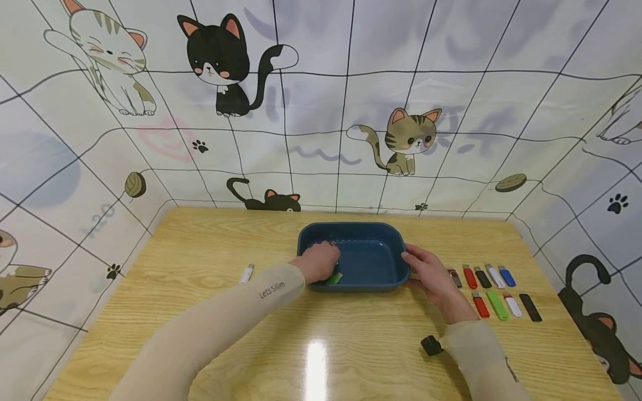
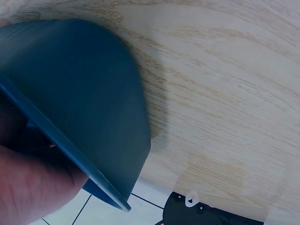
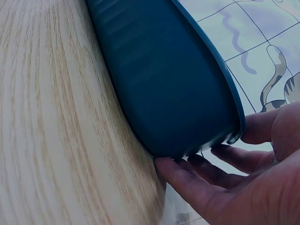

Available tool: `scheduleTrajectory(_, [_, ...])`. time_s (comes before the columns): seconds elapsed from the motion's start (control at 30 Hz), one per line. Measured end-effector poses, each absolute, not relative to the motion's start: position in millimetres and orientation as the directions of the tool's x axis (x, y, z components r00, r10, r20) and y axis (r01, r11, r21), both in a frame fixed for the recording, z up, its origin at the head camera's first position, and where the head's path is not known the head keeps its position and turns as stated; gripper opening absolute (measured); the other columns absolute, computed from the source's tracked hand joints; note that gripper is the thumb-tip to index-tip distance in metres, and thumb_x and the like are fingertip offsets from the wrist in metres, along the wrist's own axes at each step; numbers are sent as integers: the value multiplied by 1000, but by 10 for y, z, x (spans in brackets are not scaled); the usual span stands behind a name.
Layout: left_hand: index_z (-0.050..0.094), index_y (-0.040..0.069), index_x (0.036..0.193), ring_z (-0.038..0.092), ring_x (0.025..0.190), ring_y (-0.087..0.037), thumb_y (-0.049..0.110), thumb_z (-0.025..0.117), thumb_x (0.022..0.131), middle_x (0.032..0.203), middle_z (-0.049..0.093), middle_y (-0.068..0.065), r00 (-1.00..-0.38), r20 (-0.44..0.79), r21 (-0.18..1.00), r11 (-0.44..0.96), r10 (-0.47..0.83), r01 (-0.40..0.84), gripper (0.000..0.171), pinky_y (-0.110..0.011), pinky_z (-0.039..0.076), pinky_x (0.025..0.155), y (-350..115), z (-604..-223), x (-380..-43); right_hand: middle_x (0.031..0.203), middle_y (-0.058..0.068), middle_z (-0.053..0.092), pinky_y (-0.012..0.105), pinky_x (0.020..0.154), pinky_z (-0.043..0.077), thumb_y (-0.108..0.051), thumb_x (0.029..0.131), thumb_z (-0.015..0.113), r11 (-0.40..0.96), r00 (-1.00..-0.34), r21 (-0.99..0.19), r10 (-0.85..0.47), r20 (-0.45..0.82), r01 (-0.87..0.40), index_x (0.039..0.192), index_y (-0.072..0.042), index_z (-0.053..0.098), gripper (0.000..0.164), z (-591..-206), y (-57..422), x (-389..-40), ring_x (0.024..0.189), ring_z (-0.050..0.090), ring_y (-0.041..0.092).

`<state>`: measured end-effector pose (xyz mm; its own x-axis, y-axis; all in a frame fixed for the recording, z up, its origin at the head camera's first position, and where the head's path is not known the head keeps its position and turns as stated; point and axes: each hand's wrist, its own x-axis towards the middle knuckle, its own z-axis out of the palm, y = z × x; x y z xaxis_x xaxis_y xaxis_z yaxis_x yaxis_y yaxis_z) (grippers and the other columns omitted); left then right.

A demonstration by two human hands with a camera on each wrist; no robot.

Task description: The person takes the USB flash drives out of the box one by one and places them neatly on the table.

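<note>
A dark blue plastic tub (image 1: 373, 288) stands on the wooden table. My left hand (image 1: 319, 262) reaches over its near left rim, fingers pointing down inside; in the left wrist view the tub wall (image 2: 89, 93) hides the fingertips. A green USB stick (image 1: 334, 278) shows beneath that hand, with bits of other small items partly covered beside it. At the tub's right end, my right hand (image 1: 431, 273) holds the tub, thumb at the rim and fingers (image 3: 187, 180) against the outer wall.
A white USB stick (image 1: 246, 273) lies left of the tub. Right of my right hand, several USB sticks form two rows, including a red one (image 1: 480, 304), a green one (image 1: 497, 305) and a black one (image 1: 530, 307). Cat-print cloth (image 1: 321, 156) stands behind and at both sides.
</note>
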<state>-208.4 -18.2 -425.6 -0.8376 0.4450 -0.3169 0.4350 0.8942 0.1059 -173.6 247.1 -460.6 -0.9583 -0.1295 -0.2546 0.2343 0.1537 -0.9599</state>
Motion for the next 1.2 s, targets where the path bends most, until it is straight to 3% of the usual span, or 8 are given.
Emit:
scheduleTrajectory(0.27, [63,9,90,54,80,-21,7,54,106,97,65,-9,-832,-294,132,882,470,452,18,-35,53,69,-176,-4276,-2095,163,28,28,51,104,54,-22,113,43,160,-956,-957,-134,-262,240,162,2,25,57,-4578,2468,-1737,145,39,45])
scheduleTrajectory(0.47, [69,7,103,62,84,-20,6,61,102,97,67,-9,-840,-238,149,873,488,465,8,-33,56,70,-211,-4228,-2136,163,28,30,51,104,54,-21,113,42,164,-954,-956,-135,-267,244,162,2,26,56,-4564,2474,-1767,144,41,45])
scheduleTrajectory(0.63, [70,5,112,64,96,-22,5,64,100,104,68,-9,-852,-203,179,874,483,453,13,-34,59,76,-259,-4153,-2157,163,29,29,51,105,54,-21,113,42,163,-952,-954,-139,-273,250,162,3,26,57,-4547,2483,-1789,144,40,45])
scheduleTrajectory(0.87, [65,3,108,62,94,-25,7,65,101,99,66,-10,-848,-156,198,857,506,475,8,-39,58,83,-319,-4008,-2151,163,29,28,49,103,55,-21,113,42,156,-950,-954,-143,-277,255,162,3,24,57,-4537,2494,-1794,145,39,45])
scheduleTrajectory(1.03, [66,2,112,63,100,-26,4,66,98,105,67,-12,-856,-137,263,851,499,454,15,-41,57,89,-366,-3929,-2139,163,29,29,47,101,56,-22,113,42,151,-949,-954,-146,-280,258,162,3,25,58,-4529,2497,-1790,144,40,45])
scheduleTrajectory(1.2, [66,1,113,60,95,-24,1,68,94,105,67,-11,-872,-112,336,844,476,417,19,-40,57,86,-450,-3839,-2143,163,29,29,44,100,57,-23,113,42,156,-949,-954,-148,-280,257,162,3,24,58,-4521,2499,-1790,144,40,46])
